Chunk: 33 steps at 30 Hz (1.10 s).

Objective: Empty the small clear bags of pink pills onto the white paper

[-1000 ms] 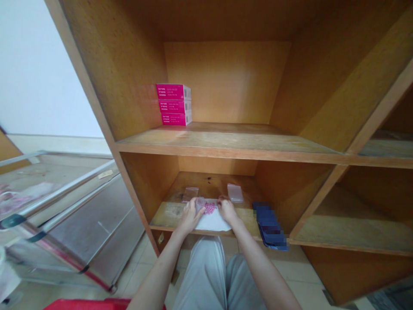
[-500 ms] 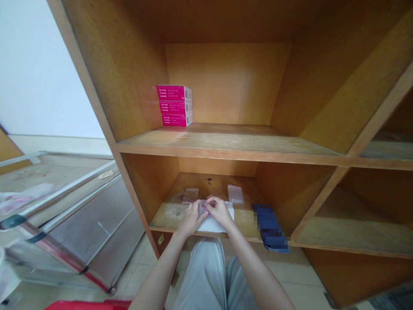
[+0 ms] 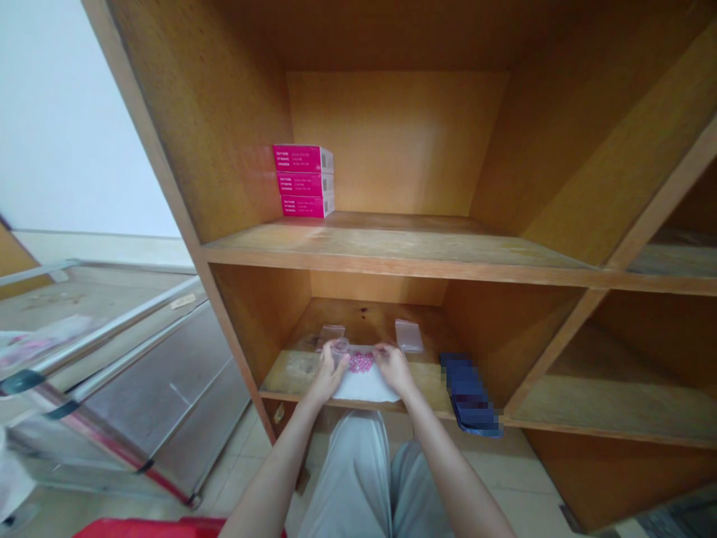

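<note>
Bright, even indoor light; the wall (image 3: 67, 112) is washed out nearly white. Mild sheen on the upper shelf (image 3: 392, 239). The lower compartment (image 3: 375, 288) is dimmer, with soft shadow. Wide-angle distortion bends the frame edges. The pink beads (image 3: 361, 362) are soft in detail. The blue object (image 3: 469, 394) is pixelated.

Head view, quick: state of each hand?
Left hand: closed on a small clear cup.
Right hand: half closed beside the pink beads, holding nothing visible.
</note>
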Each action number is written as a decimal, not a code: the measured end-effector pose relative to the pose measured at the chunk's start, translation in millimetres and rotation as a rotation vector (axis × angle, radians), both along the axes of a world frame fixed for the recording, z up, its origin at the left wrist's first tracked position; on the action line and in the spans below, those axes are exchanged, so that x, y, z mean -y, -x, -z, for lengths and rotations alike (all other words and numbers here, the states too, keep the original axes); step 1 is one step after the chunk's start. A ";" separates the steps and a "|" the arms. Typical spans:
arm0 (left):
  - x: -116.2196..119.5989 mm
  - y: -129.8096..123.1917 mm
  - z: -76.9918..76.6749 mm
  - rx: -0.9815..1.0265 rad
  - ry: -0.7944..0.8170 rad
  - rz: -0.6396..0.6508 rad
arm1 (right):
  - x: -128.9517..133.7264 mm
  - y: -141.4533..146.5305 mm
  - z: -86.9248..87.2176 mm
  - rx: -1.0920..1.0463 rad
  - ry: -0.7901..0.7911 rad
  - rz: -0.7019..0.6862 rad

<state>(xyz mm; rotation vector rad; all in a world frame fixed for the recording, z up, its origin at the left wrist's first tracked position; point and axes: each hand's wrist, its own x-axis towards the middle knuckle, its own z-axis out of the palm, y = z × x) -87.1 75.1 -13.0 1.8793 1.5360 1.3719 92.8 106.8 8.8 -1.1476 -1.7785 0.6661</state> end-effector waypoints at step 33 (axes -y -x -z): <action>0.4 -2.2 1.0 -0.127 0.029 0.033 | -6.8 11.9 -21.0 -0.007 -0.038 0.042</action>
